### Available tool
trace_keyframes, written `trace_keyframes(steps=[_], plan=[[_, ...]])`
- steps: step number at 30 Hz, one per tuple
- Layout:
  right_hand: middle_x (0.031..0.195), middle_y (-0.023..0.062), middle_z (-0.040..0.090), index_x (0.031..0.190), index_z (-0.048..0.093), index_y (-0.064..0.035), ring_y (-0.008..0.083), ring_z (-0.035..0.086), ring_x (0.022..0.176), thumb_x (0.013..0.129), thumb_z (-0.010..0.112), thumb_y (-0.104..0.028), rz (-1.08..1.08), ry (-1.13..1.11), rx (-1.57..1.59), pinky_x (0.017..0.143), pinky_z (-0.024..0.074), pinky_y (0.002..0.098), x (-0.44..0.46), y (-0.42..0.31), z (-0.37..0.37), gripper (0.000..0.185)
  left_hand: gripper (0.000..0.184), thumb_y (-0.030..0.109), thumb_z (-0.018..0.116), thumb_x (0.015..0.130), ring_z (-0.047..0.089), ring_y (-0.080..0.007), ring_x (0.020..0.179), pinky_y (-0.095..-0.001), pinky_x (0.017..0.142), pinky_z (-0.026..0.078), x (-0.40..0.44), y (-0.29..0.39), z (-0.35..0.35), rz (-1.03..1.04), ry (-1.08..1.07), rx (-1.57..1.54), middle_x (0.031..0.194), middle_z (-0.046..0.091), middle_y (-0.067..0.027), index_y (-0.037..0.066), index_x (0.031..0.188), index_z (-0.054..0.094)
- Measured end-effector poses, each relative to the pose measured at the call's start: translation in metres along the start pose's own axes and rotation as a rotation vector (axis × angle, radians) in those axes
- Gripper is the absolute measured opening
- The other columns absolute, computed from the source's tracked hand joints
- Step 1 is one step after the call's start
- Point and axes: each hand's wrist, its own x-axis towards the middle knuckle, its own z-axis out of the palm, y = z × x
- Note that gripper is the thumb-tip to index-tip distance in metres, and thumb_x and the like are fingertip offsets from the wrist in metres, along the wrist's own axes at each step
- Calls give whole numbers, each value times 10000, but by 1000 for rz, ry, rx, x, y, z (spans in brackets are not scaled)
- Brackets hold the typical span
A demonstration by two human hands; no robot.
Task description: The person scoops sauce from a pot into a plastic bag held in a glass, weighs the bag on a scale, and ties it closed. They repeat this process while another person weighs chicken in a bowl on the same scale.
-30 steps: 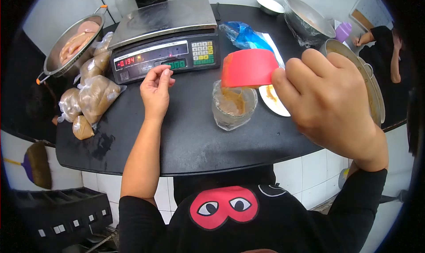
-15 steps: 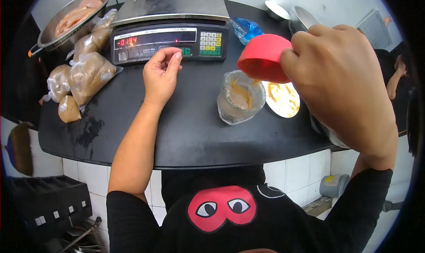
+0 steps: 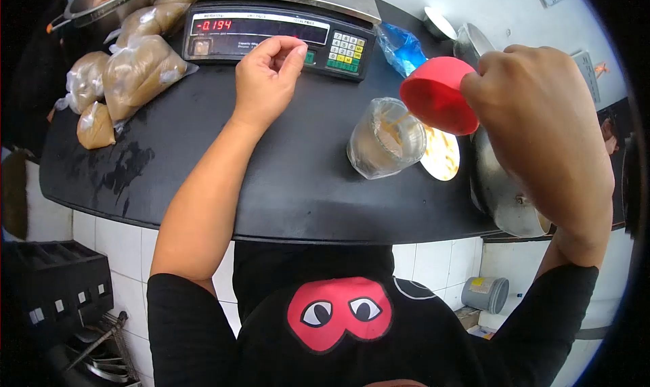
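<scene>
My right hand (image 3: 535,116) is closed round the edge of a red cup (image 3: 441,96), which is tilted to the left above a plastic-lined container (image 3: 387,140). A thin brownish stream runs from the cup into the container, which has brown matter inside. Behind it lies a white plate (image 3: 441,155) smeared with orange-brown sauce. My left hand (image 3: 272,75) is raised in front of the scale (image 3: 271,31), fingers curled with thumb and fingertips close together; whether anything small is between them cannot be made out. The scale display reads -0.194.
Several tied bags of brown paste (image 3: 139,75) lie at the left, near a metal pan (image 3: 101,8) with pale meat. Blue plastic (image 3: 401,48), a white bowl (image 3: 440,23) and a metal pot (image 3: 504,190) are at the right. Another person's hand (image 3: 609,135) shows at the far right.
My view has shifted, so the table things appear moved. The red cup has tipped further, and a stream now falls from it. My left hand keeps its curled pose.
</scene>
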Motion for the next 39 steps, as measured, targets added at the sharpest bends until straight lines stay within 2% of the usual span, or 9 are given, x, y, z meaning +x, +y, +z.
trace_keyframes(steps=[5, 8, 15, 17, 20, 25, 31, 34, 39], plan=[[771, 81, 663, 808, 684, -85, 207, 659, 759, 600, 767, -19, 3, -58, -21, 683, 505, 283, 2, -3, -7, 234, 131, 132, 593, 895, 553, -51, 672, -194, 622, 478, 2, -1, -3, 21, -36, 71, 802, 620, -2, 26, 948, 649], [763, 77, 657, 790, 678, -89, 199, 656, 749, 616, 769, -48, 27, -54, -36, 667, 499, 278, 0, -10, -9, 200, 110, 138, 648, 842, 519, -40, 606, -201, 579, 440, 2, -1, -1, 21, 19, 26, 691, 606, 18, 30, 862, 661], [761, 68, 639, 794, 660, -93, 193, 639, 740, 642, 754, -63, -7, -6, -24, 656, 482, 293, -8, -13, 0, 181, 108, 134, 650, 846, 512, -34, 602, -194, 570, 432, 0, 3, 1, 10, 14, 1, 679, 591, 31, 31, 875, 660], [760, 69, 633, 805, 653, -90, 196, 634, 739, 658, 740, -56, -2, -13, 55, 659, 479, 297, -12, -11, 4, 174, 107, 132, 648, 849, 510, -33, 602, -190, 568, 429, -1, 7, 1, -6, 2, -1, 673, 581, 37, 29, 879, 658], [755, 72, 626, 813, 645, -85, 206, 627, 733, 682, 717, -48, 11, -46, 189, 655, 475, 302, -23, -3, 21, 153, 136, 133, 602, 892, 569, -63, 696, -199, 625, 487, -2, 8, -1, 8, -66, 61, 817, 625, -18, 20, 952, 648], [728, 69, 619, 843, 664, -86, 231, 621, 705, 682, 702, -49, 142, 83, 336, 631, 474, 327, -35, 3, 57, 169, 137, 128, 602, 890, 572, -64, 707, -201, 633, 487, -4, 5, 0, -17, -78, 59, 826, 628, -25, 15, 955, 646], [721, 94, 616, 882, 683, -59, 247, 618, 680, 695, 700, -77, 200, 229, 752, 598, 464, 360, -51, 6, 94, 188, 138, 138, 600, 895, 561, -66, 668, -187, 608, 465, -6, 5, 1, -62, -87, 65, 817, 630, -28, 20, 950, 646], [767, 115, 643, 818, 678, -53, 295, 625, 715, 676, 686, -81, 276, 298, 899, 637, 484, 374, -56, 3, 109, 144, 113, 117, 620, 875, 555, -48, 668, -195, 604, 478, -6, 5, 2, -80, -57, 30, 776, 614, -1, 17, 919, 648], [783, 132, 638, 836, 681, -30, 299, 621, 720, 686, 671, -62, 433, 252, 1315, 620, 471, 380, -69, -5, 134, 154, 123, 127, 607, 889, 565, -56, 664, -194, 599, 475, -5, -1, -1, -79, -51, 50, 800, 620, -10, 16, 924, 646]])
